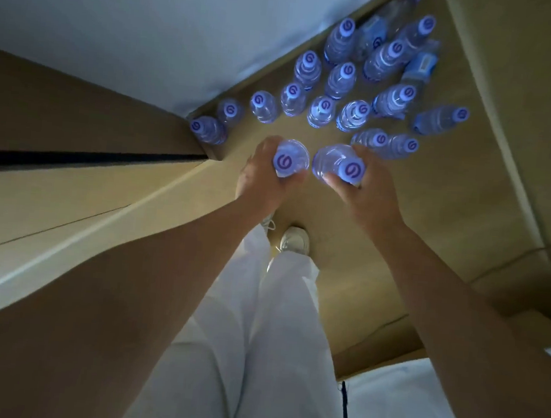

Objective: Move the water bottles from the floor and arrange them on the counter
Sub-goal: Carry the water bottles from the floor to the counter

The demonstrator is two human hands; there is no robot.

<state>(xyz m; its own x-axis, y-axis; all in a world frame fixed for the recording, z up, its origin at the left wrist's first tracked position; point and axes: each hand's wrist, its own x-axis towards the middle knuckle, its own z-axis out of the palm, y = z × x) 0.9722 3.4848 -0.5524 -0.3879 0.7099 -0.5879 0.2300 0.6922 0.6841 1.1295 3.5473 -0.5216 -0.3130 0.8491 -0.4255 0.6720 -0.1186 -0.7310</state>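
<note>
Bottles [326,111] on floor, caps w/ swirl logo

bottles [345,85]: clear, purple caps | most upright on floor, few toppled | two lifted

White trousers [256,340] fill lower centre. 1 white sneaker [294,240] plainly visible on tan floor [494,134]; second mostly hidden. Pale wall [151,14] upper left. White fabric with black cord [346,411] at lower right.
</note>
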